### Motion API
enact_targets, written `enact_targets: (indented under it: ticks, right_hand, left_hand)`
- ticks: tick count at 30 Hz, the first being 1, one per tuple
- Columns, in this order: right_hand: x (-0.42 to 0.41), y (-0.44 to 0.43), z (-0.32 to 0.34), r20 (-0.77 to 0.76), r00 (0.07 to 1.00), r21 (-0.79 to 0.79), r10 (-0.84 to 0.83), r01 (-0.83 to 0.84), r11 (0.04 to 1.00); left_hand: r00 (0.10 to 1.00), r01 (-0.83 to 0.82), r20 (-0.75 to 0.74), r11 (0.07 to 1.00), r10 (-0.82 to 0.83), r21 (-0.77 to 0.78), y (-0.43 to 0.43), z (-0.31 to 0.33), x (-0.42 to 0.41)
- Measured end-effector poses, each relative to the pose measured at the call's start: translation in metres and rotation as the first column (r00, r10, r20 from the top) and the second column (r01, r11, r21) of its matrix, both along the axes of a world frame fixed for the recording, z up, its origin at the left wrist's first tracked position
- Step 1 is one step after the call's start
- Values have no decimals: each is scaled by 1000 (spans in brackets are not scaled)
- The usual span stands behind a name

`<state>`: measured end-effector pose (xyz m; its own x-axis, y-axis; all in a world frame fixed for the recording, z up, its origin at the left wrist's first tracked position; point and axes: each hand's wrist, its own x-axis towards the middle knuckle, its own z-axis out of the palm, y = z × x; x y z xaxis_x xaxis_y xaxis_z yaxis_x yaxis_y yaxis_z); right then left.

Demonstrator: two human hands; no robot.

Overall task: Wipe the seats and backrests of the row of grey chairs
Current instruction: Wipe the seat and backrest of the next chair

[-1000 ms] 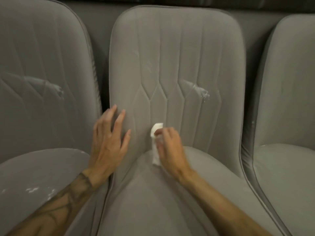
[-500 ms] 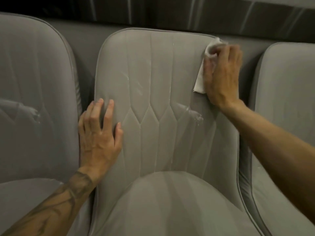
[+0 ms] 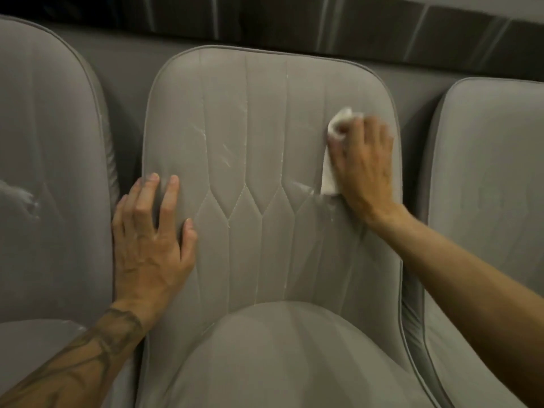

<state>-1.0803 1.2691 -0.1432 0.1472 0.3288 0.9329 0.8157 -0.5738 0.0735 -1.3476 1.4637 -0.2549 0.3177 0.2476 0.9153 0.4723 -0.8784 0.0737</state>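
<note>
**Cloth on the right side of the middle backrest**

Three grey upholstered chairs stand side by side and fill the view. The middle chair's backrest (image 3: 265, 128) faces the camera squarely, its stitched panels running down into a row of diamond shapes. Its rounded seat (image 3: 288, 357) bulges out at the bottom. The left chair (image 3: 50, 142) and the right chair (image 3: 488, 172) are each cut off by the frame edge. A dark panelled strip (image 3: 353, 22) runs behind all three along the top.

The left hand (image 3: 150, 245) lies flat and released against the left edge of the middle backrest. Its fingers are straight and spread, pointing up, and it holds nothing. A tattooed forearm (image 3: 73, 369) leads to it from the lower left corner.

The right hand (image 3: 365, 169) is on the right side of the same backrest, about halfway up. Its fingers bend over a white cloth (image 3: 329, 178) and hold it pressed to the fabric. One bunched end of the cloth shows beyond the fingertips and a flat strip shows beside the palm. This hand is slightly blurred.

A white smear (image 3: 306, 188) sits on the backrest just left of the cloth's lower end. Thin pale scuffs (image 3: 226, 156) mark the centre panels. A larger whitish streak (image 3: 23, 198) shows on the left chair.
</note>
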Motion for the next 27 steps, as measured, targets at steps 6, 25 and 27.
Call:
enact_targets:
  ticks: [6, 25, 27]
  right_hand:
    - [3, -32, -3, 146, 984, -290, 105, -59, 955]
    - [13, -24, 7, 16, 999, -26, 48, -48, 999]
    - [-1, -43, -37, 29, 994, -204, 105, -97, 974]
  left_hand:
    - [1000, -11, 1, 1000, 11, 4, -1, 1, -1]
    - [1000, -2, -6, 1000, 3, 10, 0, 2, 0]
    - [1000, -2, 0, 1000, 2, 9, 0, 1, 0]
